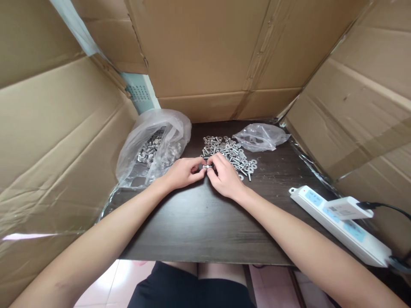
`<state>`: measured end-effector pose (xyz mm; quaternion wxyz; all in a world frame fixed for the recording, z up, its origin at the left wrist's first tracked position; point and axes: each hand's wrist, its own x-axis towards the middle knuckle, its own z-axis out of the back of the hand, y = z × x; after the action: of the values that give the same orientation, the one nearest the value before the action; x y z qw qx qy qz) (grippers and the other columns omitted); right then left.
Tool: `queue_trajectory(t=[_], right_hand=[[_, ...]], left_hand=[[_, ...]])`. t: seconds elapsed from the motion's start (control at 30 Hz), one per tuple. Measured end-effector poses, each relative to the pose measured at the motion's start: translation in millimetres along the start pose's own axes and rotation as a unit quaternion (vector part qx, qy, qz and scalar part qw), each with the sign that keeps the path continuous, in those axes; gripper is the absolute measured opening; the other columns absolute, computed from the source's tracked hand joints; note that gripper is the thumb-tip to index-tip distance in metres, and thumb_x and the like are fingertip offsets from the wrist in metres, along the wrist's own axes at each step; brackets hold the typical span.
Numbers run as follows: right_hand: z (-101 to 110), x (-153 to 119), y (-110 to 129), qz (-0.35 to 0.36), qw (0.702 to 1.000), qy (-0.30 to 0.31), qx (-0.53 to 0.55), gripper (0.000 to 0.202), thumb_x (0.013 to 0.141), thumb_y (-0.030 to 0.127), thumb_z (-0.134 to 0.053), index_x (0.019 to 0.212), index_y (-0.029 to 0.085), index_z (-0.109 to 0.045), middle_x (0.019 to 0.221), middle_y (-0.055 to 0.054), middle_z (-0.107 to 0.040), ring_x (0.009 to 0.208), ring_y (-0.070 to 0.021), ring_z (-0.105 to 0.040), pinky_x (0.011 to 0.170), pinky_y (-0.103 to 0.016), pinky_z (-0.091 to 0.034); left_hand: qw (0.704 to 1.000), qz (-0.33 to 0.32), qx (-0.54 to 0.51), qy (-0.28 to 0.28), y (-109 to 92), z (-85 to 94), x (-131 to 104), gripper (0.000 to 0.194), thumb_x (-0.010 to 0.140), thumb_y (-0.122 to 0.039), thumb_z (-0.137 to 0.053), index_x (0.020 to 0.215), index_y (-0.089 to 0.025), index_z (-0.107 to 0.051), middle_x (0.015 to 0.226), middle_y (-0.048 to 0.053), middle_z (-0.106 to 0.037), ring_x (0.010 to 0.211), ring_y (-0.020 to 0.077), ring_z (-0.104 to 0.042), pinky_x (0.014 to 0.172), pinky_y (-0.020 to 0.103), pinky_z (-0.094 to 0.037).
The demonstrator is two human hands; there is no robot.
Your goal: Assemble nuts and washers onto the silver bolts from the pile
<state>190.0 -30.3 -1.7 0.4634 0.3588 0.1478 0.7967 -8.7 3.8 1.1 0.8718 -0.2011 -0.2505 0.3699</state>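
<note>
My left hand [183, 173] and my right hand [225, 176] meet over the middle of the dark table. Between their fingertips is a small silver bolt [207, 167], pinched from both sides. It lies roughly level, with a wider ring-like part near its middle; whether that is a nut or a washer I cannot tell. Just behind my right hand spreads a loose pile of bolts, nuts and washers [236, 156]. To the left of my left hand, an open clear plastic bag [128, 160] holds many more metal fasteners [149, 152].
A second, crumpled plastic bag [261, 137] lies at the back right. Along the right side runs a white power strip [340, 226] with a white adapter [348, 208] and black cable plugged in. Cardboard walls [205, 55] enclose the table [202, 222] at the back and both sides.
</note>
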Motion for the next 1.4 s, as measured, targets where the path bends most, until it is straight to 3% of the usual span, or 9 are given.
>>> queue_trajectory(t=[0.33,0.53,0.73,1.07,1.4], right_hand=[[-2.4,0.9,-2.5,-0.002,1.0,0.003,0.009,0.019,0.101,0.026,-0.039,0.086,0.023,-0.051,0.099,-0.009,-0.058,0.093,-0.0248,-0.06,0.087,-0.041,-0.047],[-1.0,0.1,-1.8,-0.004,1.0,-0.002,0.007,0.006,0.093,0.021,-0.046,0.095,0.022,-0.052,0.099,-0.008,-0.059,0.087,-0.0235,-0.058,0.081,-0.039,-0.046],[-0.4,-0.3,-0.8,0.002,1.0,0.003,-0.006,0.005,0.094,0.021,-0.046,0.093,0.022,-0.051,0.099,-0.008,-0.059,0.086,-0.0231,-0.057,0.08,-0.039,-0.045],[-1.8,0.7,-2.0,0.007,1.0,0.003,-0.001,0.022,0.103,0.026,-0.039,0.085,0.023,-0.052,0.097,-0.008,-0.059,0.091,-0.0237,-0.059,0.085,-0.04,-0.047],[0.2,0.0,0.4,-0.003,1.0,0.004,-0.005,0.004,0.094,0.022,-0.048,0.093,0.023,-0.052,0.099,-0.007,-0.06,0.089,-0.0241,-0.058,0.081,-0.039,-0.045]], left_hand=[[1.0,0.001,-0.003,0.0,-1.0,0.7,-0.1,0.018,0.09,-0.03,-0.059,0.098,-0.017,-0.068,0.061,-0.007,-0.047,0.055,0.0094,-0.04,0.059,0.023,-0.031],[1.0,-0.001,-0.003,-0.001,-0.7,0.2,0.2,0.019,0.091,-0.032,-0.057,0.099,-0.017,-0.067,0.06,-0.007,-0.047,0.055,0.0096,-0.04,0.059,0.022,-0.031],[1.0,-0.001,-0.002,0.003,-0.7,0.7,0.2,0.021,0.092,-0.033,-0.057,0.099,-0.017,-0.067,0.06,-0.007,-0.047,0.055,0.0097,-0.04,0.058,0.022,-0.03],[1.0,-0.004,-0.005,-0.001,-0.5,0.4,0.4,0.02,0.092,-0.031,-0.056,0.099,-0.017,-0.068,0.059,-0.008,-0.044,0.054,0.0093,-0.039,0.059,0.023,-0.03],[1.0,-0.009,0.001,-0.005,-0.1,-0.6,-0.2,0.02,0.091,-0.032,-0.056,0.097,-0.017,-0.067,0.059,-0.007,-0.047,0.053,0.0094,-0.04,0.058,0.022,-0.03]])
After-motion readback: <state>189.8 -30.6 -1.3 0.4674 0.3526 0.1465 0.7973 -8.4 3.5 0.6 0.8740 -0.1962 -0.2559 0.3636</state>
